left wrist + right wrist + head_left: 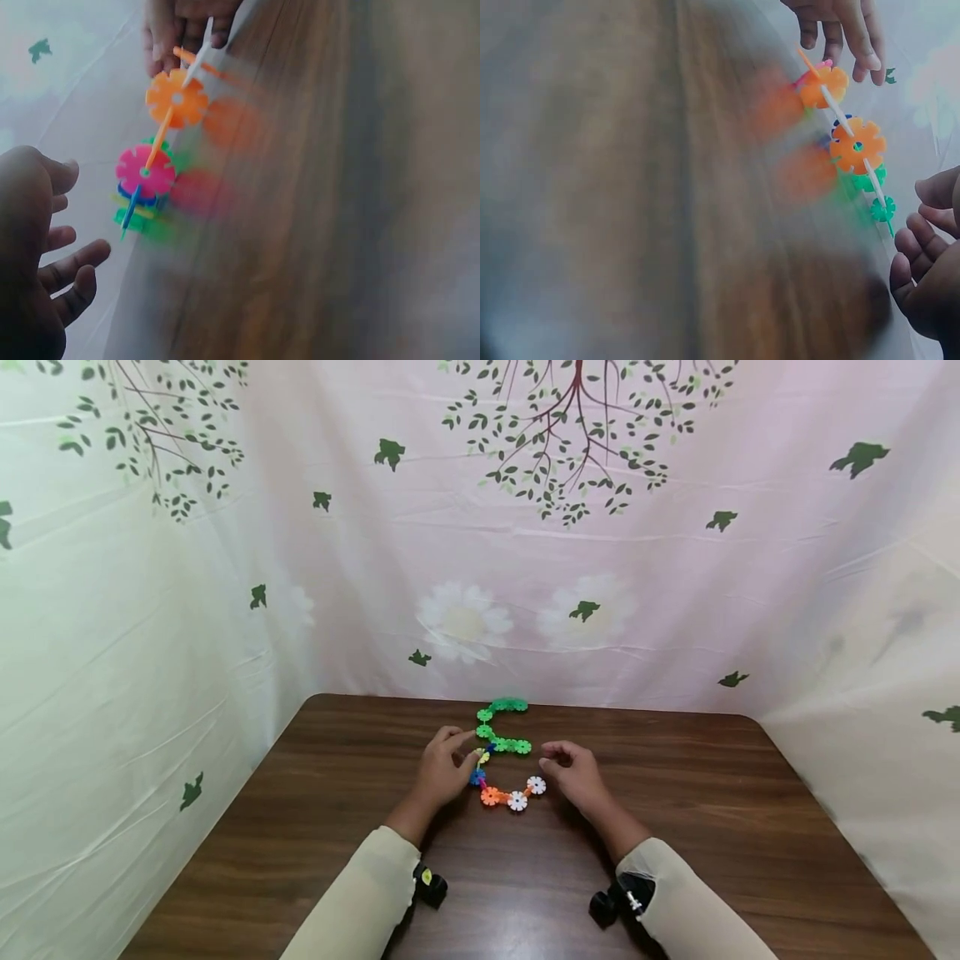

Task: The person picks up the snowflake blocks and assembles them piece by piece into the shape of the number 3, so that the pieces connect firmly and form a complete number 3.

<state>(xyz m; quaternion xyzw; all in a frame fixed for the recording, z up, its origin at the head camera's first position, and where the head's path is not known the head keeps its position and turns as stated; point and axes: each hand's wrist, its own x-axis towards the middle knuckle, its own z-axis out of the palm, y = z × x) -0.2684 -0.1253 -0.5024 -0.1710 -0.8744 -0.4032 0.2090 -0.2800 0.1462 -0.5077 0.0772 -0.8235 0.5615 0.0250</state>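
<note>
A chain of slotted plastic flower discs lies on the table in an S-like curve. Its far part is green, then come yellow, blue, pink and orange discs, ending in white ones. Left of the bend, my left hand has its thumb and fingers apart beside the yellow and blue discs. The left wrist view shows a gap between this hand and the pink disc. My right hand hovers right of the chain, fingers loosely bent around nothing. In the right wrist view, the hand stays apart from an orange disc.
The brown wooden table reaches back to a hanging cloth printed with trees, birds and flowers. Cloth also hangs on the left and right sides. Small black devices are strapped at both wrists.
</note>
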